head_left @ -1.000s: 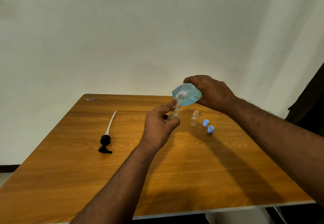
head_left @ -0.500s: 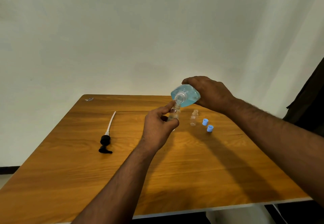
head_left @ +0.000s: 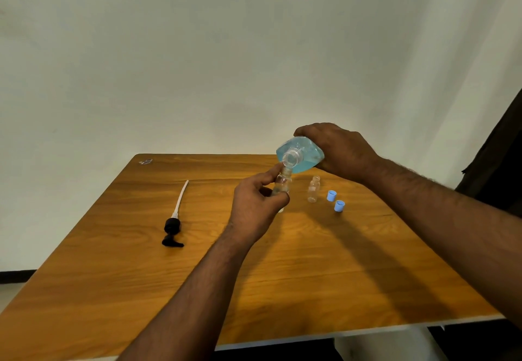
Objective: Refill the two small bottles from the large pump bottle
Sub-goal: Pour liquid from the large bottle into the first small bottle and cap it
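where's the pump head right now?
In the head view the pump head lies flat on the left half of the table, its white tube pointing toward the wall, apart from the left hand to its right.

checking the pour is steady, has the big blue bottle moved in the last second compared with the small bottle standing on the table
No. The big blue bottle keeps its place up and left of the standing small bottle, tilted mouth-down over the one in the left hand.

left hand [head_left: 255, 205] bare | right hand [head_left: 339, 148] bare | forearms unsleeved (hairy), no rings visible
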